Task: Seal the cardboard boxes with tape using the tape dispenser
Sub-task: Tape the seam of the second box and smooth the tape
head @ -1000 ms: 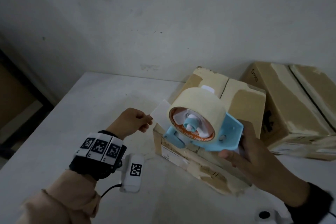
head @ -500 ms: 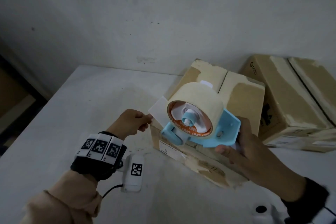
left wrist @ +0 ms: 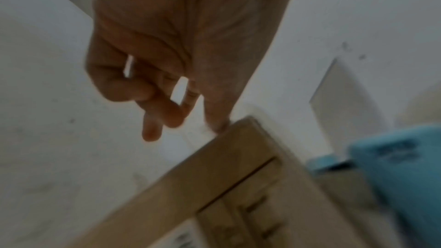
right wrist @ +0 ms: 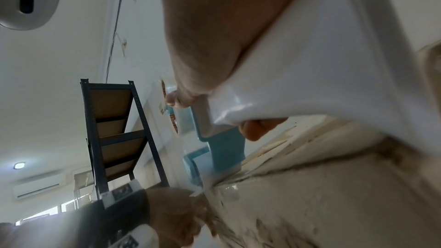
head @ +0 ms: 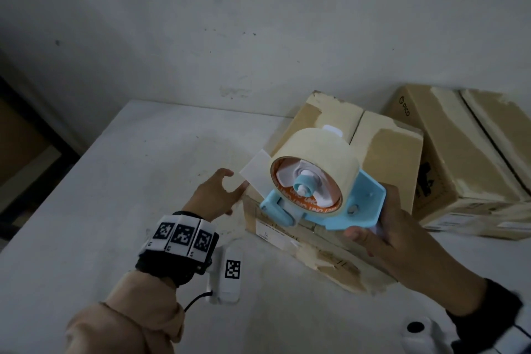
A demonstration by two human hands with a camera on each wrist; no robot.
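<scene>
My right hand [head: 373,228] grips the white handle of a blue tape dispenser [head: 365,204] and holds it tilted over the near cardboard box [head: 385,152]. A beige tape roll [head: 313,146] sits on it, and a loose tape end [head: 254,171] sticks out to the left. My left hand [head: 230,182] is beside that end with fingers spread and holds nothing. In the left wrist view the left hand [left wrist: 181,112] has its thumb on the box's [left wrist: 214,176] corner. The right wrist view shows the right hand [right wrist: 214,114] wrapped round the handle above the blue dispenser [right wrist: 226,148].
A second cardboard box [head: 465,158] stands at the right against the wall. Both boxes rest on a white table [head: 129,181], whose left edge drops to a dark floor. A dark metal shelf rack [right wrist: 112,129] shows in the right wrist view.
My left hand has let go of the tape end it was pinching and opened its fingers. The dispenser has barely moved.
</scene>
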